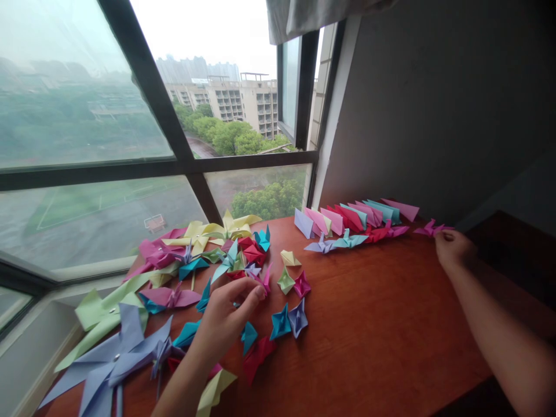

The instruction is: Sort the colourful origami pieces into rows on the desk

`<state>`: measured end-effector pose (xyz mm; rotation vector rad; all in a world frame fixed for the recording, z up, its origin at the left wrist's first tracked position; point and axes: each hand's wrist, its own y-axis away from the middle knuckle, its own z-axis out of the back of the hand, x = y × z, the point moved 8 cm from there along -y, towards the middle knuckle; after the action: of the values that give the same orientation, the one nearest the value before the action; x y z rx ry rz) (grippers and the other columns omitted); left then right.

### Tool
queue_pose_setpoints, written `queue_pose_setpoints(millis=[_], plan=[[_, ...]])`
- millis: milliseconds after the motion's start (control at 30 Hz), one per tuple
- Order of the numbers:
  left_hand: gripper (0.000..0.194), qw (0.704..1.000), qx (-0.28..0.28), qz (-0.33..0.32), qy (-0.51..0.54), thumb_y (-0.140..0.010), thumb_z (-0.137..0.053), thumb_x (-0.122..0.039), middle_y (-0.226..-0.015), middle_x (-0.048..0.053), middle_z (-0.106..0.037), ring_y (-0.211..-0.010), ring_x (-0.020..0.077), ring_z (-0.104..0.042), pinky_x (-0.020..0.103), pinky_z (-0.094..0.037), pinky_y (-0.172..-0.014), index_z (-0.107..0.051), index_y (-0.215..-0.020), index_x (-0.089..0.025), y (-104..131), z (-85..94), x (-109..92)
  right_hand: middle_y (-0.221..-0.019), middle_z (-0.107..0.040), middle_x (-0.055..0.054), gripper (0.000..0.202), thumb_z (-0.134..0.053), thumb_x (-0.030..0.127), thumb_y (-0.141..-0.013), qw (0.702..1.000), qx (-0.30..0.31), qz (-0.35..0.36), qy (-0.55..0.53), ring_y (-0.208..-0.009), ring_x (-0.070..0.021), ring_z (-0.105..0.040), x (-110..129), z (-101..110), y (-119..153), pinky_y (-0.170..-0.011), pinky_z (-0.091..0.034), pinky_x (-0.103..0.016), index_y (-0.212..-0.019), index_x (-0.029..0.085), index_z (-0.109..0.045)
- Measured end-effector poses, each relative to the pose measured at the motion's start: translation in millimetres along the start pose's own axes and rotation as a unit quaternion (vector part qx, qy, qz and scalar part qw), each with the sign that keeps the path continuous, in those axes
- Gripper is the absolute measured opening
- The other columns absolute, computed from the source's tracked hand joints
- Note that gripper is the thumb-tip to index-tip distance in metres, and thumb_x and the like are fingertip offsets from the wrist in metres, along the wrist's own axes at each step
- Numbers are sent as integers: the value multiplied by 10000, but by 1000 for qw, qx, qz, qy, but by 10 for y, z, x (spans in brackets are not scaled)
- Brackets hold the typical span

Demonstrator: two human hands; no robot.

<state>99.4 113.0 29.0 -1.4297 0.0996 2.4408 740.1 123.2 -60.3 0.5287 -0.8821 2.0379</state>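
My right hand (454,248) is at the far right of the table, its fingertips pinching one end of a magenta paper crane (429,228). This crane is at the right end of a row that holds a red crane (377,234), a light blue crane (348,239) and a lilac crane (322,245). On the left, my left hand (232,307) reaches over a heap of folded paper, thumb and forefinger closed on a pink paper crane (266,280). Part of that crane is hidden behind the fingers.
Behind the crane row stands a line of folded paper planes (347,217). Paper pinwheels, a lilac one (130,353) and a green one (102,313) among them, crowd the left. Small paper boats, including a blue one (280,322), lie mid-table. A window (234,162) borders the brown table (369,336).
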Motion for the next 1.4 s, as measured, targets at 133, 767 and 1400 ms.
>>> queue_pose_setpoints(millis=[133,767,1400], plan=[[275,1000,7,-4,0,-920,-562,-393,-752,15,-672,-689,150,-581,225,-432,-623,-693,-822,-172,-2,-8,21,-861,-734,-114,131,-641,228,-729,999,37,16,2,-727,-232,-608,40,-129,-1,-671,-414,-333,-820,181,-723],[279,1000,9,5,5,-918,-562,-408,-761,20,-679,-706,158,-595,230,-443,-641,-693,-831,-177,0,-4,23,-921,-736,-124,220,-620,268,-762,996,85,36,-5,-759,-223,-617,312,-253,141,-645,-394,-297,-918,154,-725],[291,1000,17,7,6,-911,-567,-416,-734,16,-662,-669,150,-562,223,-430,-607,-699,-828,-171,-4,-22,30,-898,-727,-132,80,-645,231,-730,994,92,38,-48,-770,-239,-626,390,-229,191,-668,-407,-318,-796,186,-644]])
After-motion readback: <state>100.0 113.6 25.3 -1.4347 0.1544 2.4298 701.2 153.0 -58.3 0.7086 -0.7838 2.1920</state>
